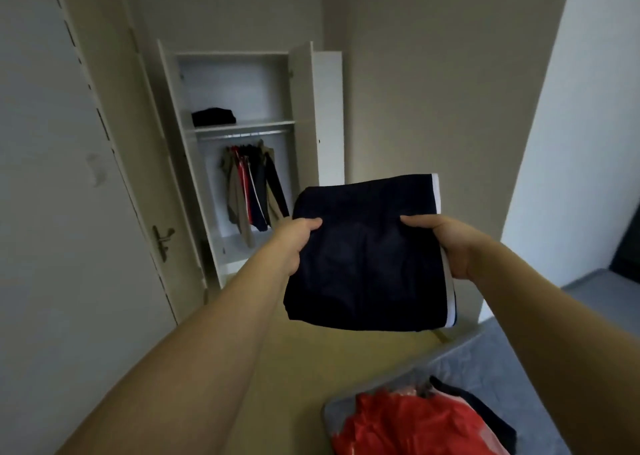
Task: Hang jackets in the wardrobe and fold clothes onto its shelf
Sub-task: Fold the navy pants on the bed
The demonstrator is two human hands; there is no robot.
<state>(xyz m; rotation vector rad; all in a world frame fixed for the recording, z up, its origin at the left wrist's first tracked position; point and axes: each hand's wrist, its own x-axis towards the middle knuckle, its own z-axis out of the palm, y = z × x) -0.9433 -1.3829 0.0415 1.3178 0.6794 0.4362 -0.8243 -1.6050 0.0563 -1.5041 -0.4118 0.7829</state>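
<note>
I hold a folded dark navy garment (367, 257) with a white stripe along its right edge, out in front of me. My left hand (291, 243) grips its left side, thumb on top. My right hand (446, 243) grips its right side the same way. Ahead stands the open white wardrobe (239, 84). A folded black garment (213, 117) lies on its shelf (263, 124). Below the shelf, several jackets (252, 188) hang from the rail (242, 134).
A cream door (114, 164) with a metal handle (162, 243) stands open at the left, next to the wardrobe. A grey bed (519, 368) at lower right carries a red garment (405, 427) and a dark one (481, 409). Tan floor lies between me and the wardrobe.
</note>
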